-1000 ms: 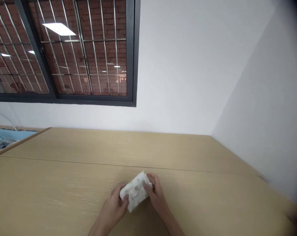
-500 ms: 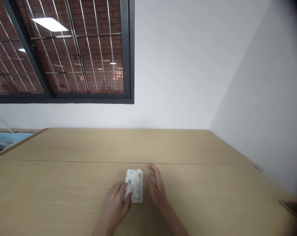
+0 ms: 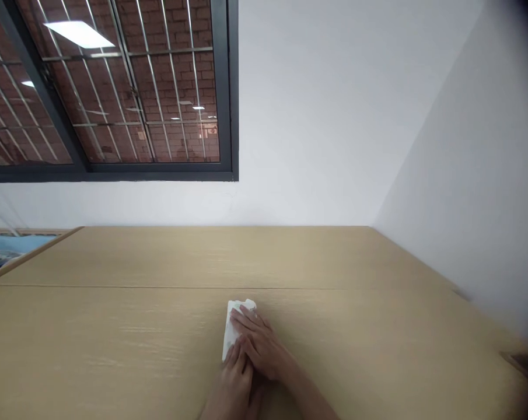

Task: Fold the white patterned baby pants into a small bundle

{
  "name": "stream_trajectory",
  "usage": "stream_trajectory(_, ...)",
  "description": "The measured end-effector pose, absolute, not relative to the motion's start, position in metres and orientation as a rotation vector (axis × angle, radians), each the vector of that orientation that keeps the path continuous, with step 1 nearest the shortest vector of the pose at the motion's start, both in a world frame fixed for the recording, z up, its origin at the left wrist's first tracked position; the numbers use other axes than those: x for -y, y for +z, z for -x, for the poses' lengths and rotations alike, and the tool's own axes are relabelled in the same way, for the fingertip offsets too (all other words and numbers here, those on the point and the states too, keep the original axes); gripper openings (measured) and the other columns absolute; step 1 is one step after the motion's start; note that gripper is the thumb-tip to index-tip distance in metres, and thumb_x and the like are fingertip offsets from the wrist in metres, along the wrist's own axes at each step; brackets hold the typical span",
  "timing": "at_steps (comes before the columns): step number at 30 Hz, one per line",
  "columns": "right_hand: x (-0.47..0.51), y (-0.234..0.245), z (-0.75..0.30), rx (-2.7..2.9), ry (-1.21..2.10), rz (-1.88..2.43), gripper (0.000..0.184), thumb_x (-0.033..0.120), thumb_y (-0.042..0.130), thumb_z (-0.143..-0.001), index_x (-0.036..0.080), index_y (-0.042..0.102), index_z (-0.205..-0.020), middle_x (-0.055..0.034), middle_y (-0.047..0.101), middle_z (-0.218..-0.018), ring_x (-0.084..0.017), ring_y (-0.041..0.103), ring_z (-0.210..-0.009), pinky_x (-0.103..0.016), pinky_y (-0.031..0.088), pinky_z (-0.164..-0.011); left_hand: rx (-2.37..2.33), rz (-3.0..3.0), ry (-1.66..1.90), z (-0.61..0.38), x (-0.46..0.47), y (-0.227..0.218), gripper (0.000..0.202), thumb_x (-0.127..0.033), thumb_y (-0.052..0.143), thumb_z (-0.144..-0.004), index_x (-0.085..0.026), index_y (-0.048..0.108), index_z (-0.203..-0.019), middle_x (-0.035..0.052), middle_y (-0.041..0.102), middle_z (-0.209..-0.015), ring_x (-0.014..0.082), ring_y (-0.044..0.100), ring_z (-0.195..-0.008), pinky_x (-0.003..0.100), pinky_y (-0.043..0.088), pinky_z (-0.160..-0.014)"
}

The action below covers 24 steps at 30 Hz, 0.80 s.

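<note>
A small flat white rectangular packet (image 3: 230,331) with faint printed marks lies on the wooden tabletop; its kind is not clear. My right hand (image 3: 261,344) rests across its upper right part, fingers stretched out flat over the surface. At the packet's near end, my left hand (image 3: 234,376) has its fingers pressed together on the lower edge, the fingertips against my right hand. My left thumb is mostly hidden below, and the two hands cover much of the packet's right and near side.
The wide wooden tabletop (image 3: 115,332) has a seam running across it and meets a white wall (image 3: 307,116) at the back. A barred window (image 3: 158,87) is upper left. Blue cloth (image 3: 14,245) lies beyond the table's left edge. A dark object (image 3: 524,367) sits at far right.
My right hand has moved left from beside the packet onto its top. My left hand has shifted right and toward the packet's near end. The packet is slightly tilted.
</note>
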State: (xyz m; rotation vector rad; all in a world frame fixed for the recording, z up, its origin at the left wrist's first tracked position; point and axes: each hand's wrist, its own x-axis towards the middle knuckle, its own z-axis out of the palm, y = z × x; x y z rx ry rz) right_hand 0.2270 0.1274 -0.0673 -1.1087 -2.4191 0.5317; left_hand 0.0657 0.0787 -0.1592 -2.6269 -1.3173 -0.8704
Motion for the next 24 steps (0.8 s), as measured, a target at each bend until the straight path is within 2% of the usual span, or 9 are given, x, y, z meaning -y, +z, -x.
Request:
stream_trajectory(5,-0.142,-0.090,-0.225,2.329,0.330,1.314,0.056,0.037,0.033,-0.107,0.019,0.029,-0.159,-0.0079,0.028,-0.164,-0.031,0.024,-0.153,-0.060,0.020,-0.124,1.364,2.740,-0.733,-0.063,-0.074,-0.138,0.071,-0.031,0.066,-0.083,-0.007,0.047,-0.147,0.0205,0.047,-0.151,0.0395,0.051,-0.135,0.051,0.055,-0.106)
stream_trajectory(7,-0.145,-0.098,-0.225,2.292,0.291,1.304,0.056,0.037,0.033,-0.107,0.020,0.029,-0.159,-0.0082,0.028,-0.164,-0.030,0.024,-0.153,-0.059,0.022,-0.124,1.387,2.793,-0.760,-0.061,-0.075,-0.126,0.068,-0.031,0.064,-0.085,-0.012,0.045,-0.148,0.0167,0.049,-0.151,0.0360,0.051,-0.137,0.050,0.053,-0.108)
stream_trajectory(9,-0.148,-0.105,-0.228,2.214,0.282,1.275,0.056,0.037,0.031,-0.107,0.020,0.026,-0.160,-0.0089,0.026,-0.165,-0.029,0.023,-0.153,-0.057,0.025,-0.124,1.442,2.828,-0.878,-0.057,-0.079,-0.113,0.057,-0.029,0.058,-0.090,-0.020,0.048,-0.145,0.0103,0.055,-0.148,0.0289,0.054,-0.135,0.044,0.052,-0.109)
stream_trajectory(11,-0.152,-0.113,-0.231,2.066,0.308,1.286,0.057,0.039,0.030,-0.107,0.020,0.024,-0.161,-0.0110,0.026,-0.165,-0.028,0.025,-0.152,-0.055,0.029,-0.122,1.587,2.758,-1.052,-0.051,-0.086,-0.101,0.039,-0.029,0.050,-0.096,-0.024,0.057,-0.134,0.0069,0.066,-0.135,0.0241,0.061,-0.124,0.041,0.054,-0.104)
stream_trajectory(13,-0.155,-0.120,-0.235,1.893,0.355,1.324,0.057,0.042,0.031,-0.107,0.021,0.026,-0.160,-0.0130,0.033,-0.163,-0.028,0.031,-0.150,-0.054,0.033,-0.120,1.812,2.561,-1.162,-0.042,-0.094,-0.093,0.026,-0.034,0.044,-0.100,-0.023,0.064,-0.113,0.0084,0.072,-0.114,0.0256,0.066,-0.107,0.044,0.054,-0.095)
stream_trajectory(16,-0.157,-0.126,-0.239,1.760,0.404,1.333,0.057,0.047,0.039,-0.104,0.022,0.034,-0.155,-0.0150,0.046,-0.154,-0.029,0.042,-0.144,-0.053,0.037,-0.118,2.086,2.327,-1.117,-0.030,-0.102,-0.088,0.033,-0.045,0.039,-0.101,-0.021,0.059,-0.090,0.0099,0.068,-0.094,0.0297,0.062,-0.093,0.048,0.048,-0.087)
stream_trajectory(18,-0.157,-0.127,-0.238,1.769,0.391,1.308,0.058,0.046,0.046,-0.101,0.020,0.037,-0.152,-0.0162,0.049,-0.150,-0.030,0.044,-0.142,-0.052,0.038,-0.118,2.162,2.304,-1.073,-0.027,-0.105,-0.090,0.036,-0.048,0.037,-0.100,-0.022,0.056,-0.086,0.0099,0.067,-0.090,0.0309,0.060,-0.093,0.047,0.044,-0.086)
stream_trajectory(21,-0.156,-0.125,-0.234,1.829,0.320,1.282,0.063,0.039,0.053,-0.095,0.016,0.036,-0.152,-0.0187,0.045,-0.151,-0.032,0.041,-0.143,-0.053,0.036,-0.117,2.168,2.377,-1.048,-0.031,-0.108,-0.094,0.038,-0.050,0.035,-0.100,-0.023,0.053,-0.081,0.0088,0.066,-0.087,0.0292,0.060,-0.089,0.043,0.042,-0.083)
stream_trajectory(24,-0.156,-0.119,-0.231,1.863,0.278,1.298,0.053,0.031,0.056,-0.090,0.017,0.051,-0.140,-0.0192,0.046,-0.149,-0.033,0.048,-0.135,-0.052,0.041,-0.112,2.160,2.454,-1.048,-0.036,-0.114,-0.097,0.035,-0.051,0.037,-0.097,-0.023,0.049,-0.079,0.0074,0.065,-0.083,0.0262,0.060,-0.084,0.039,0.041,-0.079)
